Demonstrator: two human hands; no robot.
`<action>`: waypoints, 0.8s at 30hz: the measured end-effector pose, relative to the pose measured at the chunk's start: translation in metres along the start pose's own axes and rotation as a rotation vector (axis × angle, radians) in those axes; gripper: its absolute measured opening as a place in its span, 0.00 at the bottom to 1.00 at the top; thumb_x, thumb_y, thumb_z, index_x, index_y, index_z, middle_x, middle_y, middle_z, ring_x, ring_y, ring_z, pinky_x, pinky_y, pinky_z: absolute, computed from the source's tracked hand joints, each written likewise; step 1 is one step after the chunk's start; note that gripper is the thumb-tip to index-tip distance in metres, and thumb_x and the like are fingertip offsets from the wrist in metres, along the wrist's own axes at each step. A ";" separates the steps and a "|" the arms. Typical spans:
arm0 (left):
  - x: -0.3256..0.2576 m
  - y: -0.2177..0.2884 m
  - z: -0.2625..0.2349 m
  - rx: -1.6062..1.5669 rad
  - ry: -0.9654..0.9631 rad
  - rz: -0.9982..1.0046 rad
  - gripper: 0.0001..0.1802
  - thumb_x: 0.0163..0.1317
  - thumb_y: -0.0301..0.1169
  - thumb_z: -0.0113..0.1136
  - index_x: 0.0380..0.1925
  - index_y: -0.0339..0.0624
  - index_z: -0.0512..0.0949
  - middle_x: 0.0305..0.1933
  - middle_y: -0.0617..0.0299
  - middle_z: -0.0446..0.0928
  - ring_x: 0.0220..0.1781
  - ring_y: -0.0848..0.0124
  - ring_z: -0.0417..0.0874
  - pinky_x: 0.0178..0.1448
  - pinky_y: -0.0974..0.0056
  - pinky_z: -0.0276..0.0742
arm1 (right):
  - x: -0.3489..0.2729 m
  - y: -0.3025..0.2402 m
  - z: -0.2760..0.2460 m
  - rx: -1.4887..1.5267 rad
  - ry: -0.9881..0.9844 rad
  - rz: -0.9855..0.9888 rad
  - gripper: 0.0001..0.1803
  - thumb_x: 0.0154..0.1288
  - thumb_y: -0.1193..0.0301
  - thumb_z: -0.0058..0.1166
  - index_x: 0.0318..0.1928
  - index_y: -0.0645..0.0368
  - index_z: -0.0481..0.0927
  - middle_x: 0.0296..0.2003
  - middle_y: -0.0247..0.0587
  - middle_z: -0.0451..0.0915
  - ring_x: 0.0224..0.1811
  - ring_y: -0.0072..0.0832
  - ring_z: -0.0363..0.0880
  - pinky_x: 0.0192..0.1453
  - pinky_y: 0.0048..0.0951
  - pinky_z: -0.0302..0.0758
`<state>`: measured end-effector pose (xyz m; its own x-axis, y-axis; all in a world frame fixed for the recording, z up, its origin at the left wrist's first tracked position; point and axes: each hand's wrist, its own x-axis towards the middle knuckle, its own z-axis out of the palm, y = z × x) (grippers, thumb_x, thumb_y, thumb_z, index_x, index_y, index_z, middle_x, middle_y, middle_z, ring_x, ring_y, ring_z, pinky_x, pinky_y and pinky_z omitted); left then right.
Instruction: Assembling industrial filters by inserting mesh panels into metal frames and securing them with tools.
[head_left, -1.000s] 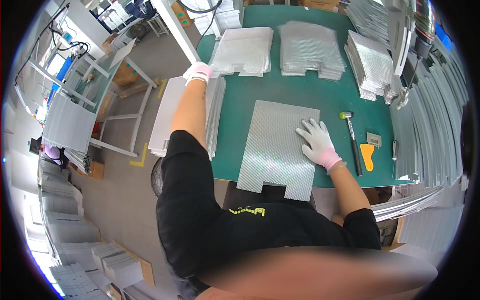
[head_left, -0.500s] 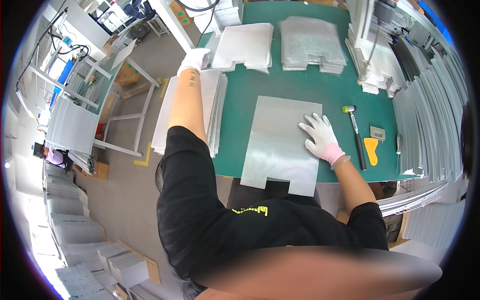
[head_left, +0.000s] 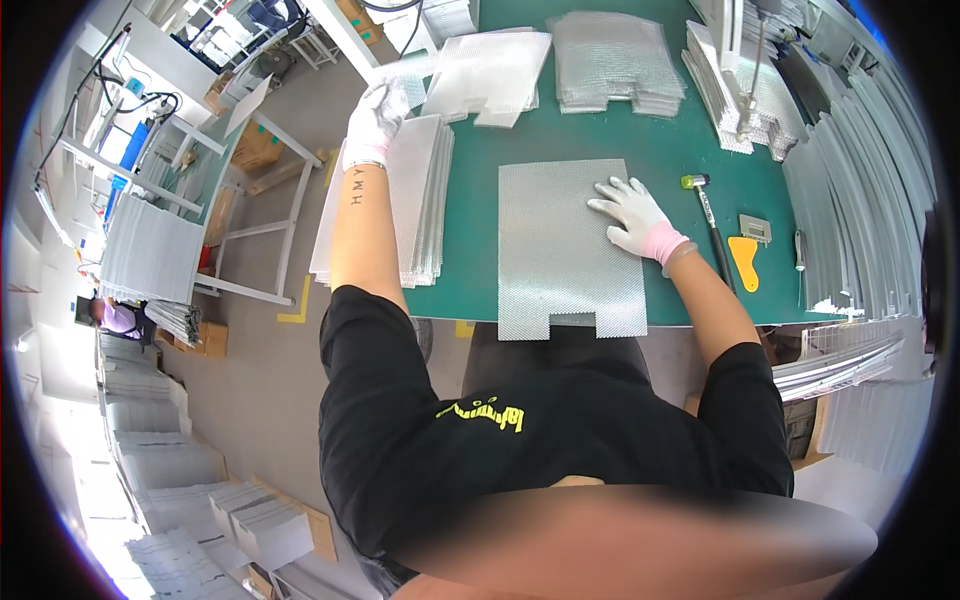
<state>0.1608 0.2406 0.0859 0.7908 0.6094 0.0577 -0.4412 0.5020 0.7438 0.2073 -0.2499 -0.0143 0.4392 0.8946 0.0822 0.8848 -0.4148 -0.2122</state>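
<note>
A notched, embossed metal sheet (head_left: 560,250) lies flat on the green table (head_left: 680,140) in front of me. My right hand (head_left: 630,215), in a white glove, rests on its right part with the fingers spread. My left hand (head_left: 377,115), also gloved, reaches far out to the left. It grips the far edge of the top metal sheet (head_left: 400,75) of a stack of sheets (head_left: 415,210) at the table's left edge. That edge looks slightly raised.
A hammer (head_left: 706,212), a yellow scraper (head_left: 745,264) and a small grey block (head_left: 755,229) lie right of the sheet. More sheet stacks (head_left: 612,60) sit at the back and along the right (head_left: 860,200). White racks (head_left: 150,240) and another person (head_left: 112,318) are at left.
My left hand has moved farther out along the left stack and taken hold of the top sheet's far edge. My right hand stays flat on the sheet in front of me.
</note>
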 end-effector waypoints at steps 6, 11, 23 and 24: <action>-0.055 0.008 -0.008 -0.050 -0.174 0.010 0.16 0.66 0.21 0.57 0.54 0.36 0.76 0.54 0.54 0.80 0.57 0.58 0.80 0.62 0.53 0.78 | 0.008 0.003 0.005 0.000 -0.008 -0.020 0.35 0.59 0.64 0.53 0.70 0.44 0.71 0.74 0.44 0.63 0.79 0.46 0.53 0.83 0.54 0.44; -0.177 -0.004 0.019 0.018 -0.352 0.020 0.18 0.68 0.26 0.61 0.57 0.35 0.75 0.56 0.57 0.79 0.52 0.66 0.80 0.59 0.58 0.79 | -0.001 -0.012 -0.018 -0.094 0.050 0.099 0.31 0.67 0.61 0.51 0.71 0.46 0.70 0.73 0.46 0.64 0.79 0.41 0.56 0.82 0.49 0.50; -0.374 -0.103 0.031 1.416 -0.234 0.255 0.30 0.57 0.29 0.68 0.60 0.31 0.74 0.44 0.50 0.79 0.46 0.54 0.82 0.53 0.55 0.78 | -0.102 -0.103 -0.032 0.539 0.407 0.447 0.41 0.60 0.73 0.63 0.74 0.58 0.63 0.47 0.41 0.78 0.27 0.24 0.71 0.40 0.26 0.76; -0.372 -0.104 0.030 1.416 -0.228 0.238 0.30 0.57 0.29 0.68 0.60 0.31 0.74 0.44 0.50 0.79 0.46 0.54 0.82 0.53 0.55 0.78 | -0.103 -0.102 -0.031 0.543 0.391 0.450 0.41 0.60 0.73 0.63 0.74 0.58 0.63 0.47 0.41 0.78 0.27 0.24 0.71 0.40 0.26 0.76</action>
<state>-0.0751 -0.0572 0.0076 0.8685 0.4137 0.2731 0.1046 -0.6914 0.7148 0.0768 -0.3045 0.0292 0.8472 0.4964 0.1893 0.4548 -0.4935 -0.7413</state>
